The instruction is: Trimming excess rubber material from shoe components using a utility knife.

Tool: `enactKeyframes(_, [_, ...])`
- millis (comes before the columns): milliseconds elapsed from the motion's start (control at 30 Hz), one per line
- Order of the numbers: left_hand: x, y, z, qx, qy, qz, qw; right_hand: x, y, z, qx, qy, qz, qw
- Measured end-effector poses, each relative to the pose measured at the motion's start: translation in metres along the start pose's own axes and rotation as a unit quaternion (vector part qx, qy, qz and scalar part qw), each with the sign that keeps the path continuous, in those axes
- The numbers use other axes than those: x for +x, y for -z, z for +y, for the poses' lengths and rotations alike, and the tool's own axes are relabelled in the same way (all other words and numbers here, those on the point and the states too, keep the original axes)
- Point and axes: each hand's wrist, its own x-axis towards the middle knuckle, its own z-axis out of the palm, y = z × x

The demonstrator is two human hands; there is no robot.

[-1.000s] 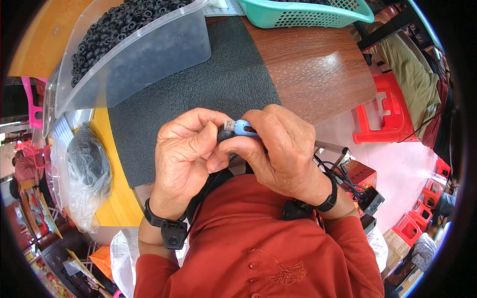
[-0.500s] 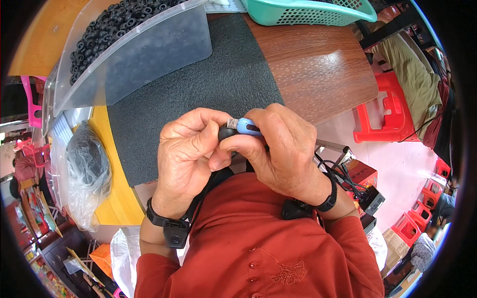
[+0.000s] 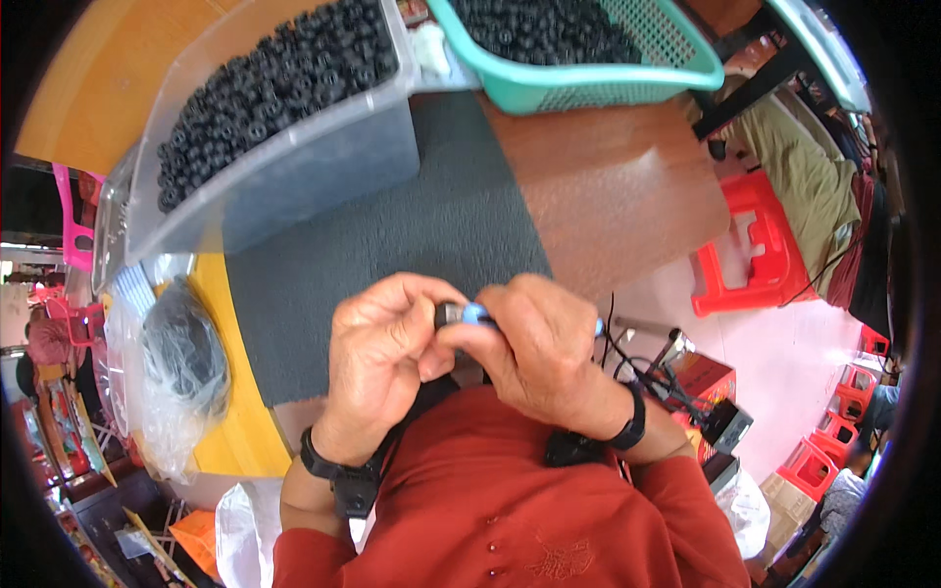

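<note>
My left grip (image 3: 377, 358) pinches black part (image 3: 448, 315), right grip (image 3: 549, 343) holds blue tool (image 3: 474, 313); dark mat (image 3: 392, 235) on bench (image 3: 627, 196), red stool (image 3: 720, 279) beside

Rust-red shirt (image 3: 441, 490) — buttoned, embroidered — black wrist straps (image 3: 633, 416).

Smooth plastic bin (image 3: 338, 171), rough matt mat (image 3: 421, 235)

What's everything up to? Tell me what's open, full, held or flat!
Left hand, pinched shut
Black piece, held, partly hidden
Right hand, curled shut
Blue piece, held, partly hidden too
Clear tub, open, heaped with black parts
Green basket, open, holding black parts too
Clear bag, bulging; tied or not, I can't tell
Dark mat, flat on the table
Nearest red stool, nobody on it
</note>
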Motion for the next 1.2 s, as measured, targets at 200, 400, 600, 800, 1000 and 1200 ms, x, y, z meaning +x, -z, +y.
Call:
enactKeyframes(200, [0.025,-0.040,0.030,0.139,-0.097,0.007,0.986,-0.012,0.004,0.005,0.049,-0.057,0.014,0.997])
enactKeyframes(400, [0.118,-0.110,0.053,0.322,-0.222,-0.096,0.915,-0.018,0.011,0.007,0.050,-0.082,-0.006,0.995])
enactKeyframes(600, [0.182,-0.127,0.058,0.528,-0.368,0.044,0.764,-0.021,0.009,0.010,0.066,-0.085,-0.016,0.994])
enactKeyframes(800, [0.129,-0.081,0.125,0.599,-0.394,-0.029,0.697,-0.020,0.007,0.010,0.079,-0.103,-0.028,0.991])
enactKeyframes(1000, [0.095,-0.016,0.193,0.766,-0.218,0.068,0.601,-0.021,0.001,0.011,0.077,-0.102,-0.037,0.991])
enactKeyframes(1200, [0.074,0.005,0.181,0.826,-0.192,0.070,0.526,-0.021,-0.004,0.011,0.082,-0.103,-0.045,0.990])
